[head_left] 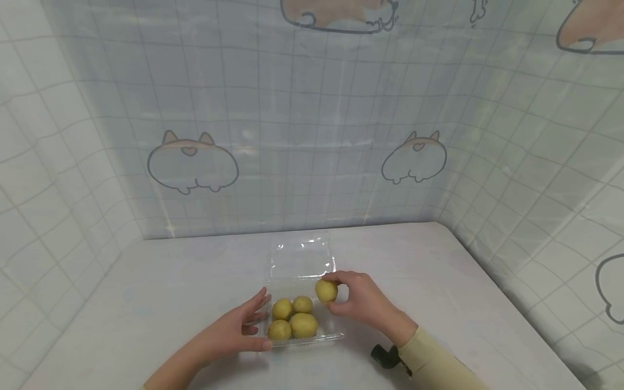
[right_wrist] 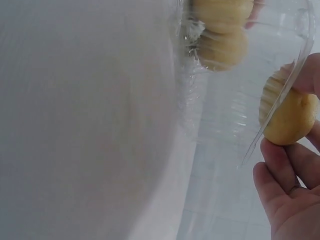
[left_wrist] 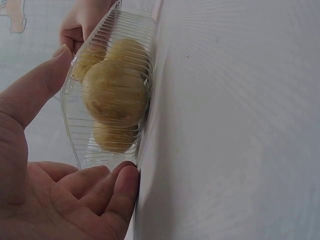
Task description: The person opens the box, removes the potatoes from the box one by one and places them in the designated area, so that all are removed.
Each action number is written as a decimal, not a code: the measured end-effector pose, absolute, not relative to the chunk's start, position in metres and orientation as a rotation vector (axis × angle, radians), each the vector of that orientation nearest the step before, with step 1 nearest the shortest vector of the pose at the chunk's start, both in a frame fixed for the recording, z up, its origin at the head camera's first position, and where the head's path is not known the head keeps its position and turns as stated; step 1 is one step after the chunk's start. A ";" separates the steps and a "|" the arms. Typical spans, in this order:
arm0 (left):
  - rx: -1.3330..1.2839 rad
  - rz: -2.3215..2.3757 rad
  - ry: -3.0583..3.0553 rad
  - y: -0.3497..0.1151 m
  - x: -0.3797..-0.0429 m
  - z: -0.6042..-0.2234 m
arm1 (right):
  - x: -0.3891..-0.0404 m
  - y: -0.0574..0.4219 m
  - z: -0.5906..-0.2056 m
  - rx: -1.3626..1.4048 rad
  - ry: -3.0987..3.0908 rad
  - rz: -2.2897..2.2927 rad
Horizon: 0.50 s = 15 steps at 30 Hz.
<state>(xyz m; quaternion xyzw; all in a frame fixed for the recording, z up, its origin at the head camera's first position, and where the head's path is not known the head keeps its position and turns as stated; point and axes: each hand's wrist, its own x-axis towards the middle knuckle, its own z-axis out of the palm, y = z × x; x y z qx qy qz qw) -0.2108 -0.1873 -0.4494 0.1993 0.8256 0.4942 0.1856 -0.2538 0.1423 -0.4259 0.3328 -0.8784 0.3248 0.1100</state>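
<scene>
My right hand (head_left: 365, 300) pinches a yellow potato (head_left: 326, 291) between thumb and fingertips, over the right rear of a clear plastic clamshell box (head_left: 333, 325). In the right wrist view that held potato (right_wrist: 290, 120) shows partly through the box's ridged wall. Several other potatoes (head_left: 304, 325) sit together in the left part of the box. At the box's left end, my left hand (head_left: 234, 330) has its thumb by the front corner and its fingers spread along the side. The left wrist view shows the fingertips right at the ribbed wall (left_wrist: 80, 145).
The box's transparent lid (head_left: 302, 260) lies folded back, away from me. Under everything is a white table (head_left: 146, 303), backed and flanked by grid-patterned curtains (head_left: 312, 135) with cartoon animals. A black piece (head_left: 387, 356) is beside the right sleeve (head_left: 439, 360).
</scene>
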 end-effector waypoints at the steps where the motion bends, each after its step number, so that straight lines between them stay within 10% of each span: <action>1: 0.560 1.393 2.326 -0.187 -0.211 -0.449 | -0.254 0.143 -0.426 0.966 -2.592 0.965; 15: 0.563 1.397 2.316 -0.188 -0.212 -0.451 | -0.262 0.151 -0.429 0.867 -2.615 1.078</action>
